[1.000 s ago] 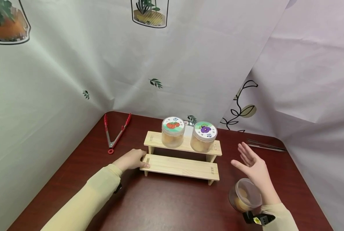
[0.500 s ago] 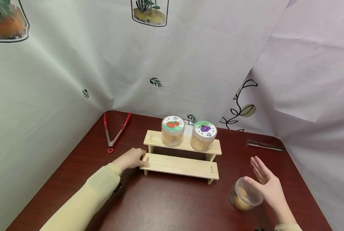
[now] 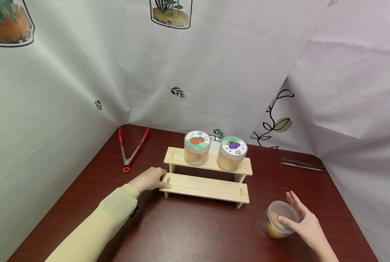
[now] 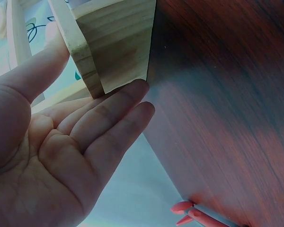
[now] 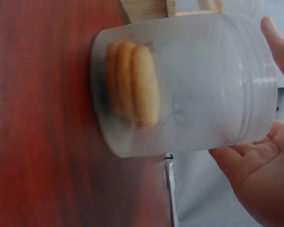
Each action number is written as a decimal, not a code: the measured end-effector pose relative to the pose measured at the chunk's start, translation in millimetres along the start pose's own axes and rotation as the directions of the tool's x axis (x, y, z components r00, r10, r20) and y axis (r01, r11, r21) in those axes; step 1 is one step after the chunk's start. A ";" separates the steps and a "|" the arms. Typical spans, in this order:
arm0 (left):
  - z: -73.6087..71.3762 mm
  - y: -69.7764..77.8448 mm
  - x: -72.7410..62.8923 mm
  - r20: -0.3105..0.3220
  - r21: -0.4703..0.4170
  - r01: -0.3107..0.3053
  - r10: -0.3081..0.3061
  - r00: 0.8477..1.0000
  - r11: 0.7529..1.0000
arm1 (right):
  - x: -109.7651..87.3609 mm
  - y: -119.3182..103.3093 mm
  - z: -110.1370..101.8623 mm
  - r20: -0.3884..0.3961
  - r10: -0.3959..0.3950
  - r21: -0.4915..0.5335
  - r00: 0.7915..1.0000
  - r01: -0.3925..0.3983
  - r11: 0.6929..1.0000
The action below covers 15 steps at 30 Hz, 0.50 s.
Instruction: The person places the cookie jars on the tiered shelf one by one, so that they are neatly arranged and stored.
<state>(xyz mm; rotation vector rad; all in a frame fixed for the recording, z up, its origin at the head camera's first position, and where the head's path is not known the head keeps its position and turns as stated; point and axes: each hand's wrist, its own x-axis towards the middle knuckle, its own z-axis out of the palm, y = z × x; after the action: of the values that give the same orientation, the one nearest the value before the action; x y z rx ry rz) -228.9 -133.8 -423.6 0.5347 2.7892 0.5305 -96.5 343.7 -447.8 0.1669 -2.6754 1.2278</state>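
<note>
A two-step wooden display rack stands on the table. My left hand grips the left end of its lower step, thumb on the top board. In the left wrist view the fingers lie along the rack's side panel. My right hand is spread at the rim of a lidless clear plastic jar, thumb over the near rim, other fingers on the far side. Round golden biscuits lie at the bottom of this jar in the right wrist view.
On the upper step are two lidded jars, one with a tomato label, one with an eggplant label. Red-handled tongs lie at the back left, metal tongs at the back right. Printed white sheets wall the table.
My right hand has moved down and back from beyond the jar, first swinging right, and is now around its rim. The left hand stays on the rack.
</note>
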 end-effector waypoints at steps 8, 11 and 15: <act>-1.3 0.7 0.2 0.015 -0.001 0.017 -0.017 1.000 1.000 | -6.3 0.3 1.2 0.003 0.114 -0.209 0.994 -0.111 0.972; -1.2 1.1 0.3 0.019 -0.001 0.023 -0.023 1.000 1.000 | -8.4 -1.2 -0.2 0.005 0.137 -0.247 0.991 -0.131 0.960; -1.2 2.2 -0.2 0.023 -0.010 0.032 -0.032 0.999 0.999 | -11.7 -0.8 -2.0 0.014 0.149 -0.235 0.989 -0.141 0.962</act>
<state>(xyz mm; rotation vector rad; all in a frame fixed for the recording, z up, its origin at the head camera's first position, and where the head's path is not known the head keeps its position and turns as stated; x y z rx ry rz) -228.4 -132.4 -421.6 0.4895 2.7671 0.5287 -84.6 344.9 -448.6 -0.0461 -2.8760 0.9416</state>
